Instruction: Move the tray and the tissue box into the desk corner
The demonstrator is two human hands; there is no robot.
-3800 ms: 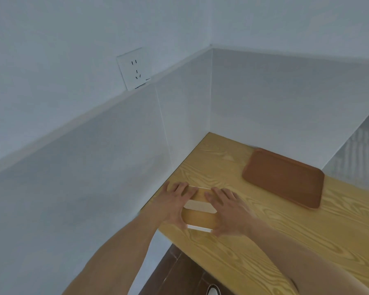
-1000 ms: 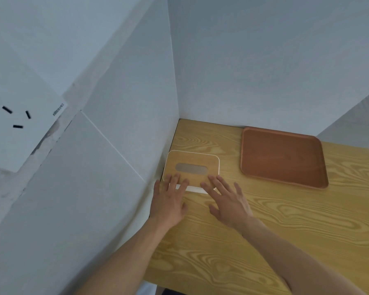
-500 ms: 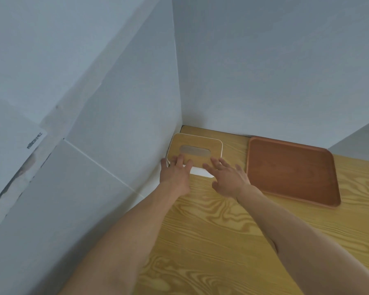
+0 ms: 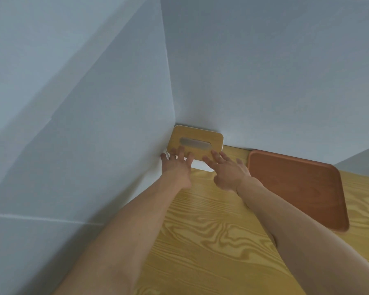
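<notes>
The tissue box [image 4: 195, 142], white with a wooden lid and an oval slot, sits in the desk corner, against both walls. My left hand [image 4: 176, 166] rests with spread fingers on the box's near left edge. My right hand [image 4: 227, 170] touches the near right edge, fingers also spread. Neither hand grips the box. The brown tray [image 4: 296, 188] lies flat on the desk to the right of the box, its far edge along the back wall, with a gap between tray and box.
The wooden desk [image 4: 211, 241] meets a pale wall on the left [image 4: 83, 145] and one at the back [image 4: 264, 81]. My two forearms stretch across the desk's near part.
The tissue box has slid farther back, from beside the left wall to deep in the corner, with both hands following it. The tray has stayed in place.
</notes>
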